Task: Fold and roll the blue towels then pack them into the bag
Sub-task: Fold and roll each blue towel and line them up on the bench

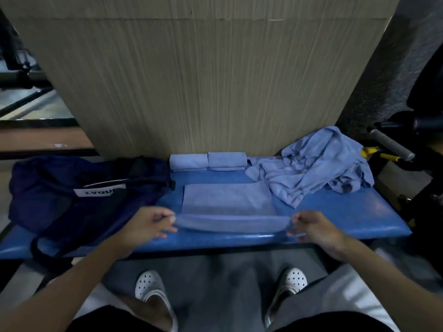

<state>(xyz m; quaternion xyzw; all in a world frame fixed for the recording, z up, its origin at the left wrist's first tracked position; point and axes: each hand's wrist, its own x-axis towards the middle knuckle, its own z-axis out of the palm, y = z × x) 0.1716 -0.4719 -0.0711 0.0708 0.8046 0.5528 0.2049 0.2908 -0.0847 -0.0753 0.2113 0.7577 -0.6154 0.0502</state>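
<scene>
A light blue towel [227, 200] lies flat in the middle of the blue padded bench [347, 219]. Its near edge is lifted and curled over. My left hand [151, 224] pinches the left end of that edge, and my right hand [314, 226] pinches the right end. Two rolled blue towels [208, 161] rest side by side at the back against the wall. A crumpled heap of blue towels [314, 164] sits at the back right. The dark navy bag [79, 195], with a white label, lies slumped on the bench's left part.
A beige panelled wall [211, 80] rises directly behind the bench. At the right stands dark equipment with a grey handle [390, 144] and yellow parts. My feet in white perforated clogs [153, 293] stand on the grey floor below the bench's front edge.
</scene>
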